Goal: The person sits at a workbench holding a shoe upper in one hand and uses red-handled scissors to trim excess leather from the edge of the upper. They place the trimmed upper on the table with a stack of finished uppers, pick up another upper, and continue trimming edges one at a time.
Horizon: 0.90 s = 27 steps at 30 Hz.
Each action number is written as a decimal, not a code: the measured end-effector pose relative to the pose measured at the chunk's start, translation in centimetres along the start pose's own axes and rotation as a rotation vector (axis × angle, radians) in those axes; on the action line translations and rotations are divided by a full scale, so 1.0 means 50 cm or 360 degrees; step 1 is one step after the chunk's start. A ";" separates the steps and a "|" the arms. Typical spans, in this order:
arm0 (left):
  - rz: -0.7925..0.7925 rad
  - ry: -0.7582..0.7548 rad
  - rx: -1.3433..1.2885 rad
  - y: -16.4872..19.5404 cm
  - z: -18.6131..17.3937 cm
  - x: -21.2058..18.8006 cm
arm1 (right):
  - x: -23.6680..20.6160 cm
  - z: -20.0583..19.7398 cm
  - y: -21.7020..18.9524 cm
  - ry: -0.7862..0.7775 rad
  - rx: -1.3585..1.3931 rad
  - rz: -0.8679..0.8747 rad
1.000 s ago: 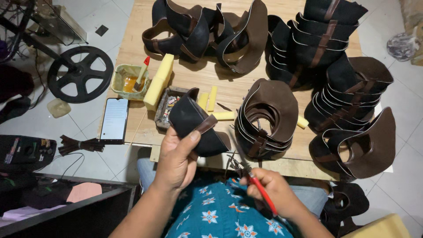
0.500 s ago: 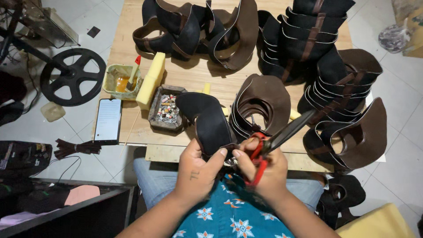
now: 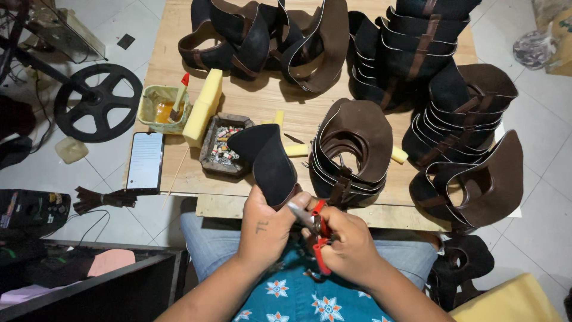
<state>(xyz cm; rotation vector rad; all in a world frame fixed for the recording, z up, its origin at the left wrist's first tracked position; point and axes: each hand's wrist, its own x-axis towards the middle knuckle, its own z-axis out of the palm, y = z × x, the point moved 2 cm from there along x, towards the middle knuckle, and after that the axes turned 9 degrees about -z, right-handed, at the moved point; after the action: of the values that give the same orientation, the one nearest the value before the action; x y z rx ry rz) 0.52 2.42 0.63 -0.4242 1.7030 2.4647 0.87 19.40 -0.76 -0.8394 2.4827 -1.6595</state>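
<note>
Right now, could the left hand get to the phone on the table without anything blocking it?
Probably yes, once freed. The left hand grips the dark shoe upper. The phone lies flat at the table edge on that side, with only bare wood between.

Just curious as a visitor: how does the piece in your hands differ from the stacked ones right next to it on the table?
The black piece is single, dark and matte, gripped in the left hand beside red-handled scissors; the brown stack is several nested pieces, resting untouched on the table. Both are curved, leather-like cutouts.

Lower centre: left hand grips black leather piece; right hand holds red-handled scissors at its lower edge, above table.
</note>
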 end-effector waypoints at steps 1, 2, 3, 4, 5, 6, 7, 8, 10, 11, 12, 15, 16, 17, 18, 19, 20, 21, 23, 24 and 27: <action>0.0001 0.0015 -0.0002 -0.001 -0.002 0.002 | 0.002 -0.002 -0.002 -0.0024 0.0003 -0.0041; 0.0002 0.0032 -0.0004 -0.002 -0.004 0.004 | 0.004 -0.005 -0.005 -0.0051 0.0007 -0.0082; 0.0002 0.0050 -0.0004 -0.002 -0.007 0.007 | 0.006 -0.007 -0.009 -0.0078 0.0013 -0.0123; 0.0003 0.0066 -0.0005 -0.001 -0.011 0.009 | 0.007 -0.009 -0.012 -0.0092 0.0211 -0.0051; 0.0024 0.0097 0.0062 0.001 -0.016 0.009 | 0.007 -0.011 -0.014 -0.0107 0.0409 0.0023; 0.0048 0.0129 0.0129 0.005 -0.024 0.009 | 0.006 -0.013 -0.016 -0.0122 0.0608 0.0096; 0.0073 0.0162 0.0196 0.011 -0.032 0.009 | 0.004 -0.020 -0.015 -0.0162 0.0564 0.0224; 0.0078 0.0147 0.0146 0.018 -0.040 0.010 | -0.001 -0.033 -0.014 -0.0202 0.0518 0.0352; 0.0090 0.0119 0.0044 0.032 -0.055 0.013 | -0.008 -0.050 -0.005 -0.0311 0.0500 0.0469; 0.0130 0.0048 -0.0052 0.040 -0.061 0.015 | -0.011 -0.055 0.000 -0.0376 0.0529 0.0460; 0.0170 -0.0022 -0.0149 0.048 -0.066 0.016 | -0.015 -0.058 0.007 -0.0442 0.0557 0.0450; 0.0162 -0.0148 -0.0429 0.061 -0.075 0.024 | -0.029 -0.058 0.028 -0.0769 0.0584 0.0346; 0.0137 -0.0176 -0.0521 0.062 -0.077 0.025 | -0.035 -0.054 0.035 -0.0787 0.0584 0.0407; 0.0135 -0.0186 -0.0542 0.062 -0.077 0.025 | -0.040 -0.051 0.041 -0.0803 0.0584 0.0470; 0.0132 -0.0197 -0.0563 0.060 -0.077 0.025 | -0.044 -0.048 0.047 -0.0816 0.0584 0.0534; 0.0127 -0.0209 -0.0584 0.057 -0.076 0.025 | -0.047 -0.047 0.050 -0.0799 0.0662 0.0601; 0.0109 -0.0233 -0.0595 0.052 -0.074 0.024 | -0.048 -0.046 0.053 -0.0781 0.0738 0.0668; 0.0092 -0.0258 -0.0604 0.046 -0.070 0.022 | -0.049 -0.044 0.055 -0.0760 0.0814 0.0734; 0.0093 -0.0285 -0.0572 0.033 -0.062 0.018 | -0.047 -0.040 0.055 -0.0751 0.0819 0.0736; 0.0110 -0.0285 -0.0531 0.027 -0.057 0.017 | -0.045 -0.038 0.054 -0.0748 0.0822 0.0738; 0.0059 -0.0297 -0.0560 0.010 -0.047 0.008 | -0.041 -0.029 0.053 -0.0675 0.1090 0.0802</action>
<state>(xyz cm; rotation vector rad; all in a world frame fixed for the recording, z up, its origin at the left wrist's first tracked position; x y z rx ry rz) 0.40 0.02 0.16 -0.1855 1.2211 2.7370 1.09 22.29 -2.97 -0.3773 1.5095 -1.7188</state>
